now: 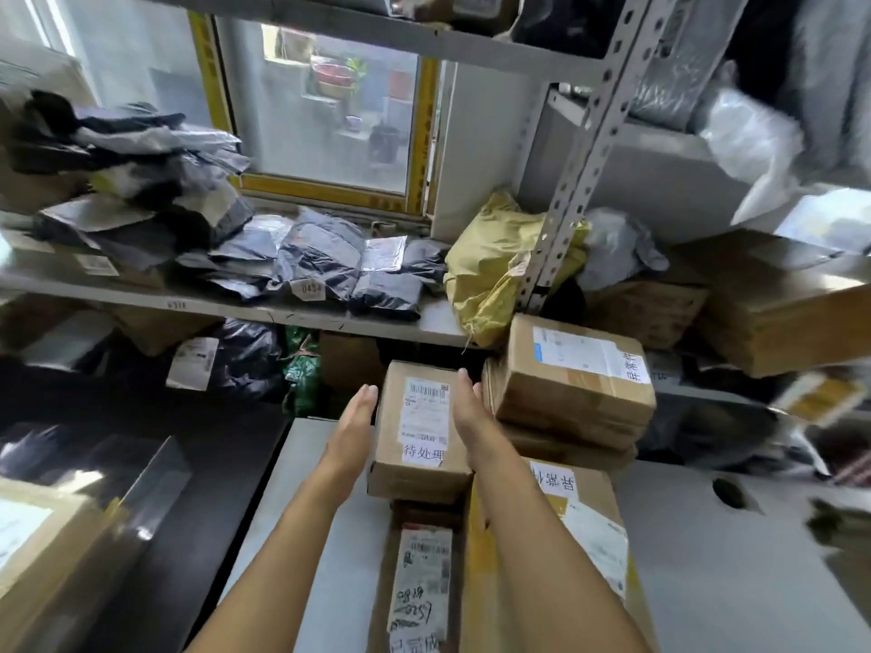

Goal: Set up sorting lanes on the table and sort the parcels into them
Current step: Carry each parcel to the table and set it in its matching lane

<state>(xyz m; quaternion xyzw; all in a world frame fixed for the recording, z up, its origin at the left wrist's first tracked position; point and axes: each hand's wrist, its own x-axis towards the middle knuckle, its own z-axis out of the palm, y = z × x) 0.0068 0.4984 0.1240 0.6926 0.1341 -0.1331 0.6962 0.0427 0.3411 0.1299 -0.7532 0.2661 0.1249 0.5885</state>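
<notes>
Both hands flank a small box [419, 431] that sits on top of another parcel [419, 582] at the far end of the bench [330, 534], its label facing up with a handwritten slip below it. The left hand [351, 431] hangs just beside the box's left face, fingers straight and released, not clearly touching; the right hand [471, 417] lies flat-fingered along the right edge, between this box and a stacked box [572, 384], and seems to touch it, gripping nothing. The step in hand looks like either seating this box in its lane or reaching in to lift it; which one cannot be told. If lifting, the next move calls for pressing both palms inward against the sides before raising, keeping clear of the neighbouring stack and the long box [565, 534] beside it, so nothing shifts
</notes>
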